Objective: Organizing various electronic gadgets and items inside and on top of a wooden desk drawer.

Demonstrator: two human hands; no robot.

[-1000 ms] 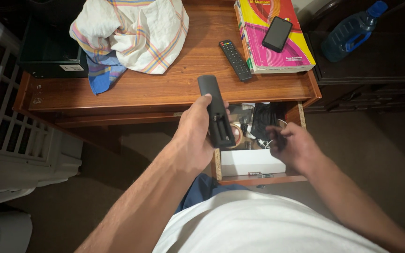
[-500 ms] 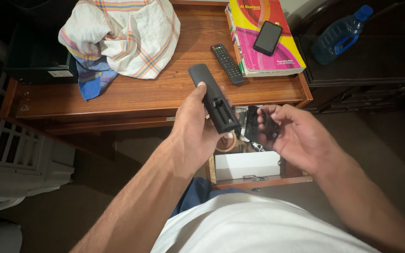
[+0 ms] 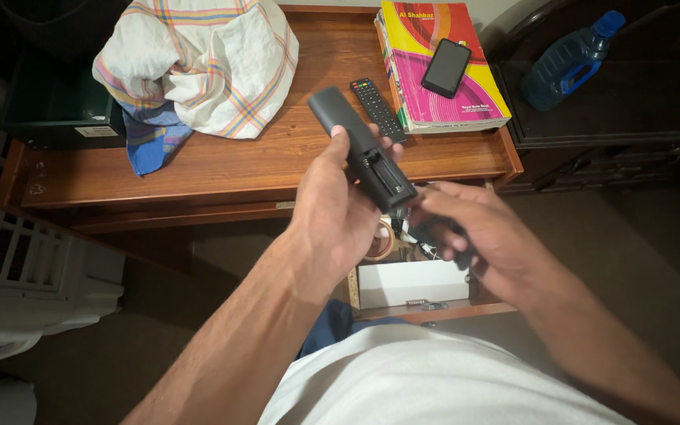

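Left hand [image 3: 336, 212] grasping dark remote [image 3: 364, 149], right hand [image 3: 474, 236] clenched on small dark item, mostly hidden.

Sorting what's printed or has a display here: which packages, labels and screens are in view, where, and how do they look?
Phone: dark blank screen, lying on the book.
Book: thick, pink-and-yellow cover, desk's right end.
Label: small white strip on the dark box, desk's left end.
White box: rectangular, in the open drawer.
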